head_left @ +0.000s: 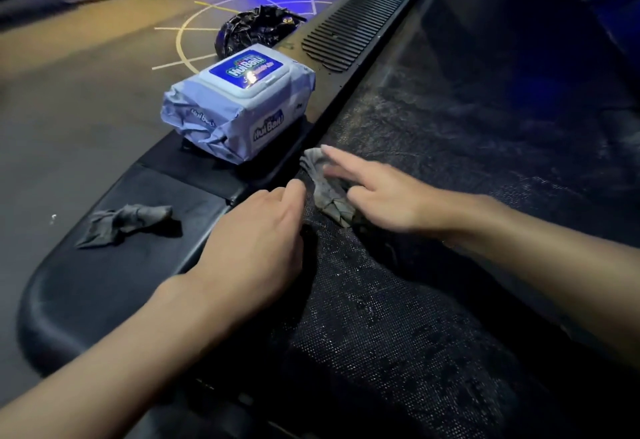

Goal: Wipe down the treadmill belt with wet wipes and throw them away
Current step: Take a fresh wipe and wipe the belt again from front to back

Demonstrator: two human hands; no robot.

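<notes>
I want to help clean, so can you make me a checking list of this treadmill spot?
Surface: treadmill belt, dark, dusty streaks.
Job's things: grey wipe on belt edge; wipes pack, lid closed, on side rail; black bag on floor.
Clutter: crumpled used wipe on rail.
Hands: left hand empty, at belt edge; right hand on grey wipe, grip unclear.
Cables: nothing seen.
Surroundings: floor with taped lines, blue light.

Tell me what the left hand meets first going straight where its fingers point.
The left hand would most likely meet the dirty wipe on the belt, by the right hand, just ahead.
</notes>
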